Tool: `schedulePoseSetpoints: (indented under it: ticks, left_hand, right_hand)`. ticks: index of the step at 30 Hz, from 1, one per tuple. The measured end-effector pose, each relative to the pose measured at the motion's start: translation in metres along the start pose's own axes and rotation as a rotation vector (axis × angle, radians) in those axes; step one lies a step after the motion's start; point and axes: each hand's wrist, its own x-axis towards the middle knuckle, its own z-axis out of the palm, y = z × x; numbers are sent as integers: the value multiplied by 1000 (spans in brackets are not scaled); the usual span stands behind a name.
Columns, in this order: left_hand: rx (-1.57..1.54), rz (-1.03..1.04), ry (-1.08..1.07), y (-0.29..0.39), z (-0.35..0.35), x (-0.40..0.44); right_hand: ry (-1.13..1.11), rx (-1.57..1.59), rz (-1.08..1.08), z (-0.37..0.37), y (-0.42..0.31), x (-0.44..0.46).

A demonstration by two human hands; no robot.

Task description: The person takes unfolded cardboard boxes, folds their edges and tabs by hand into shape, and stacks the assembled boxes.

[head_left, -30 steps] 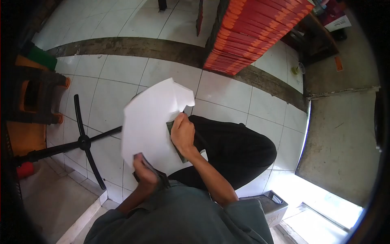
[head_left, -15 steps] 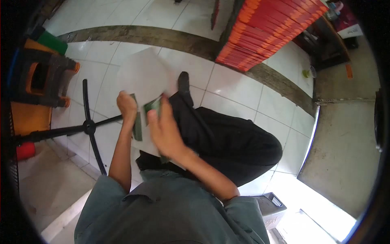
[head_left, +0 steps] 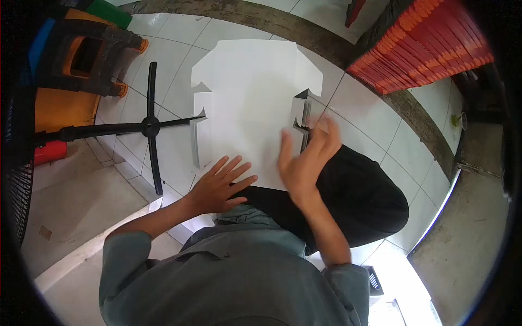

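A white flat cardboard box blank [head_left: 250, 98] lies across my lap and reaches out over the floor, its plain white face up. Along its left and right sides are notched flaps, partly folded up. My left hand [head_left: 220, 187] rests at the near left corner of the blank, fingers spread and nothing held. By the near right edge is my right hand [head_left: 310, 160], somewhat blurred, with thumb and fingers apart and no object visible between them. It is close to the folded right flap [head_left: 302, 117]; whether it touches the card I cannot tell.
A tall stack of red and orange flat pieces [head_left: 418, 49] stands at the far right. To the left are a black stand base [head_left: 150, 126], a black and orange plastic stool [head_left: 89, 54] and a red object [head_left: 50, 152]. White floor tiles [head_left: 364, 103] surround my legs.
The box blank has turned from a tilted, hand-held position with green showing to lying flat, white face up. Both hands have let go of its sides and moved nearer my body.
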Motion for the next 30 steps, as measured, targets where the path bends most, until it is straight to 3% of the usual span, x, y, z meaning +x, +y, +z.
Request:
schedulePoseSetpoints:
  ticks: [2,3,5,6,11,14,17,19,21,23,30]
  left_hand:
    - [67,-171,-285,-6,8,-10]
    - [64,-172,-291,-11,12,-15]
    - [240,-134,-332,-28,18,-22]
    - [224,-158,-277,-32,18,-22]
    - [263,-100,-228,-55,25,-38]
    - [302,-54,-205,-61,28,-38]
    - [312,-48,-303,-64,20,-37]
    - [833,105,-347,-71,13,-39]
    - [711,102,-308,-76,5,-32]
    - [342,61,-115,-78,4,-31]
    - [294,239,-252,-67,-19,-20]
  right_hand:
    - [-594,165,-565,-25,0,-31]
    - [-598,167,-560,-30,1,-42]
    - [-933,-150,-770,-31,9,-59]
    - [-974,-328,-806,-31,23,-57]
    - [-933,-378,-882,-30,40,-56]
    - [-1053,-377,-855,-30,35,-50]
    - [-1059,-403,-845,-27,37,-53]
    - [-1043,-383,-859,-26,41,-52]
    - [-1021,-405,-865,-22,42,-54]
    - [-996,-422,-879,-20,39,-55]
    - [-849,-587,-910,-45,3,-52]
